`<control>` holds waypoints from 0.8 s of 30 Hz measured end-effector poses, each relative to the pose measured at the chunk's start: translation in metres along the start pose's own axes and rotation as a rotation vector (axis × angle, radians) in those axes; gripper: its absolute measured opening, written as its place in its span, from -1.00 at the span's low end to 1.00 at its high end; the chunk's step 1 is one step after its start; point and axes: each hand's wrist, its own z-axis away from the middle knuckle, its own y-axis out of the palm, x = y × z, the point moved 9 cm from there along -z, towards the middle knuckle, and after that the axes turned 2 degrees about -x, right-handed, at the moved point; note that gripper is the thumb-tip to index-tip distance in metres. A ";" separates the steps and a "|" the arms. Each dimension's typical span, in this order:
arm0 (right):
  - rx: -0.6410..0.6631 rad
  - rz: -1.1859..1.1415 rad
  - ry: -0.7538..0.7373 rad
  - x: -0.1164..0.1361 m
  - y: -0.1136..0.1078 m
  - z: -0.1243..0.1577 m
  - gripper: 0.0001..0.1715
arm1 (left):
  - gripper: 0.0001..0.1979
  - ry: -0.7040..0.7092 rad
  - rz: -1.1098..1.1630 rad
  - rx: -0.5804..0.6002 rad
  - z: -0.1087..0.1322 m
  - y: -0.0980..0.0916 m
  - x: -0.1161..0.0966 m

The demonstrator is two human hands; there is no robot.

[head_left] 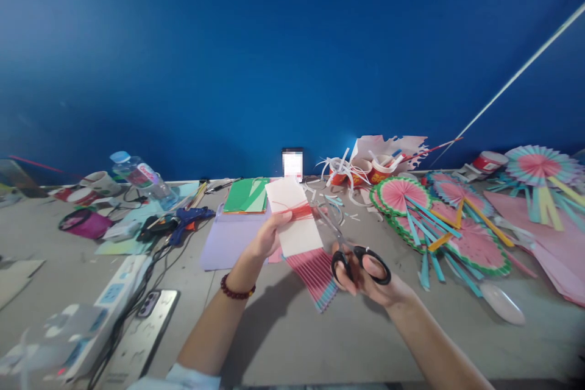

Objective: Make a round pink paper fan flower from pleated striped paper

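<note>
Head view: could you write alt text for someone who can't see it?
The left hand holds a white card with red strands across it; the right hand holds scissors. Paper fans lie at right on the table.

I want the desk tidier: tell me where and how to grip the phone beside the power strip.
Probably best pinch the phone across its long edges near the middle, from above and the right: it lies flat, and black cables crowd its left edge.
</note>
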 end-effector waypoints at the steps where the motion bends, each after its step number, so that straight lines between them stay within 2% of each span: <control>1: -0.001 0.013 -0.007 0.000 0.000 0.000 -0.46 | -0.63 0.000 0.003 -0.017 0.000 -0.003 0.001; 6: -0.064 0.053 -0.034 -0.003 -0.004 0.000 -0.49 | -0.61 -0.002 -0.042 -0.122 0.000 -0.015 0.007; 12: -0.095 0.026 -0.037 -0.003 -0.003 -0.001 -0.53 | -0.56 0.012 -0.069 -0.077 -0.001 -0.003 0.003; 19: -0.160 0.064 -0.043 -0.004 -0.005 -0.001 -0.50 | -0.58 0.011 -0.052 -0.134 0.000 -0.009 0.005; 24: -0.185 0.097 -0.059 -0.005 -0.006 -0.001 -0.50 | -0.56 0.011 -0.083 -0.063 0.000 -0.001 0.004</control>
